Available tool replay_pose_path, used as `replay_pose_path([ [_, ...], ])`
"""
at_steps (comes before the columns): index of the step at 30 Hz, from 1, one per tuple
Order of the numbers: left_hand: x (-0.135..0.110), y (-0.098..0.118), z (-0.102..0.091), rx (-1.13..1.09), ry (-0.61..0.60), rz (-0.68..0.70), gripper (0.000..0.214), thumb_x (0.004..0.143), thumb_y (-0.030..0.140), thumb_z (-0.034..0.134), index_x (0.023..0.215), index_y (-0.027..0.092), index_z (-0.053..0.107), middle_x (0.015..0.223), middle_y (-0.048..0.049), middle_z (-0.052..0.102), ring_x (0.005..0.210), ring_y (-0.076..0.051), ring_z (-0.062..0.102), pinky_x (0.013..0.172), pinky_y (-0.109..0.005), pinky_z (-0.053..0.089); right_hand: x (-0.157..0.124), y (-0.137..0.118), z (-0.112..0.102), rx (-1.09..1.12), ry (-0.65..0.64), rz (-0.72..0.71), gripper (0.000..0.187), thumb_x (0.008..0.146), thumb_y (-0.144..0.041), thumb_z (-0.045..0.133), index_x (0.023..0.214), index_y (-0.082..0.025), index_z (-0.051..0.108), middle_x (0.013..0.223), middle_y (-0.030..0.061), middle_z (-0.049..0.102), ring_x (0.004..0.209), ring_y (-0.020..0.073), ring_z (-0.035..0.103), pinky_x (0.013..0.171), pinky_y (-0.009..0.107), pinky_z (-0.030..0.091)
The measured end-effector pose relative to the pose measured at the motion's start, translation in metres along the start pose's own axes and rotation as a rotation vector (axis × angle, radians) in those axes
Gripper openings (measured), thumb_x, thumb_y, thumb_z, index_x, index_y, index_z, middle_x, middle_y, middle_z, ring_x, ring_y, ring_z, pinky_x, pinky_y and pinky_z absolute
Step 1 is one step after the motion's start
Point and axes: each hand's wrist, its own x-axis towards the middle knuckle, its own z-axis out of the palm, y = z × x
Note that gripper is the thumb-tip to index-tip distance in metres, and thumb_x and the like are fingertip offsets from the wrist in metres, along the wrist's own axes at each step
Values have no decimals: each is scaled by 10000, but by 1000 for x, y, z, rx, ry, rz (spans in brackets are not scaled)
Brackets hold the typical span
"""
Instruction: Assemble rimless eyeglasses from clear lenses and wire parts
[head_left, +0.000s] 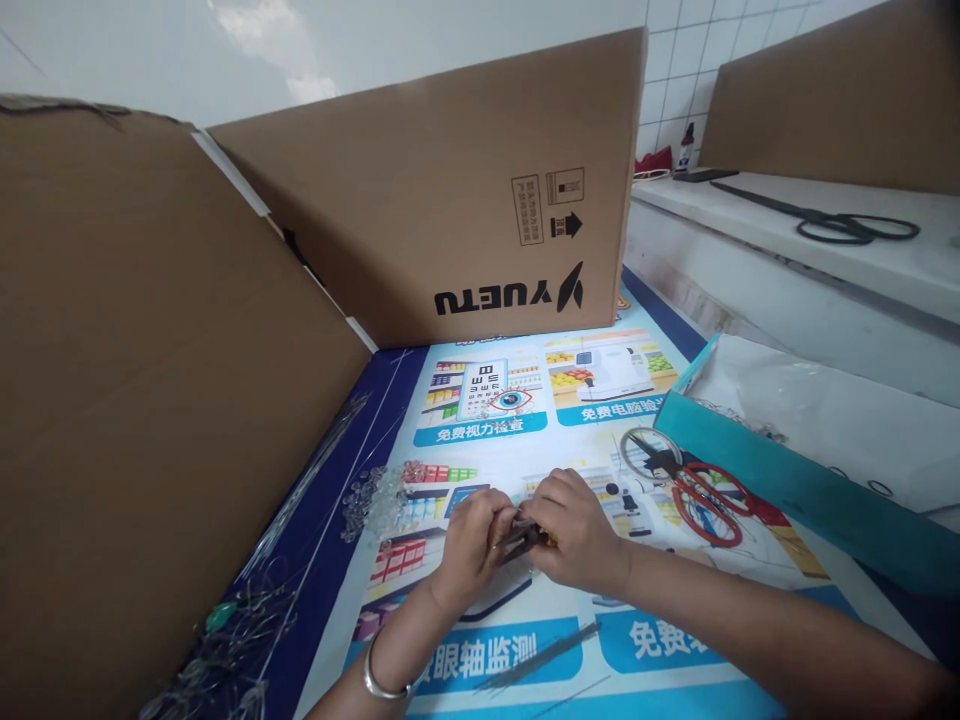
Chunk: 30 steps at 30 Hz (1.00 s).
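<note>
Both of my hands meet over the printed sheet at the lower middle. My right hand (577, 530) is closed round a small pair of pliers (531, 538), with a bit of yellow showing by the palm. Fingers pinched, my left hand (474, 545) is right against the other end of the pliers; what it holds is hidden. A metal bangle circles the left wrist. Below the hands, a bundle of thin straight wires (540, 658) lies on the sheet. Clear beads (375, 505) are heaped to the left of my left hand.
Red-handled scissors (709, 495) lie beside a teal-sided box (765, 480) at right. Long wires (311, 475) and a wire tangle (232, 640) line the left side. Cardboard panels (420, 190) stand left and behind. Large black scissors (832, 218) rest on a white ledge.
</note>
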Motion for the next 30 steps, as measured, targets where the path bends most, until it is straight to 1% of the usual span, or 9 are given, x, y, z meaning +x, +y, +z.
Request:
replay_pose_path([
  [2,-1,-1,2,15,9,-10,130,872,188,368,805,201,478,684,-19,549,633,-148,504,608,-272,389,0,0,1,-22,13,-22,50,715,-222,523,690,-187,548,691,31,484,713,183,406,671,329,328],
  [4,-2,-1,2,32,15,-17,128,869,183,375,798,201,480,669,-18,552,625,-149,509,600,-268,389,0,1,1,-22,13,-38,34,694,-210,529,698,-186,553,689,30,487,711,184,405,668,330,328],
  [6,-1,0,1,45,21,-19,128,869,184,376,791,201,476,668,-18,558,624,-151,517,595,-266,392,-1,2,1,-14,5,-40,60,672,-191,528,722,-184,560,701,33,500,722,187,412,676,334,332],
  [12,5,4,-5,68,-4,-43,129,867,220,382,778,200,474,664,-15,565,639,-158,536,574,-262,388,-2,4,-2,23,-1,-1,117,633,-156,515,739,-184,557,727,37,518,745,192,433,702,339,348],
  [18,5,-1,-5,23,-34,-112,127,887,239,375,825,197,477,692,-14,561,653,-155,535,585,-260,391,-4,11,-7,92,-23,32,164,613,-122,510,757,-190,550,733,32,527,743,188,459,707,334,368],
  [20,5,-2,-5,27,-54,-98,125,888,239,377,829,197,479,700,-17,567,662,-156,536,590,-261,390,-4,13,-9,137,-25,41,175,621,-117,515,774,-195,551,734,28,536,740,186,470,709,332,375],
  [25,8,-1,-6,28,-87,-58,131,888,232,368,828,196,478,693,-18,573,654,-155,538,586,-259,386,1,11,-19,246,19,100,234,642,-107,522,852,-201,566,728,18,543,736,176,492,707,313,390],
  [27,9,-1,-6,34,-86,-41,123,888,228,369,831,197,473,692,-18,571,648,-156,536,586,-259,385,3,7,-24,279,-3,87,297,620,-112,531,900,-201,577,727,12,538,723,172,496,702,306,395],
  [30,9,-2,-5,46,-87,-6,105,882,213,376,852,195,475,715,-27,585,662,-161,539,593,-263,385,7,2,-30,315,-76,87,367,584,-120,542,939,-201,588,722,2,528,694,162,495,678,289,399],
])
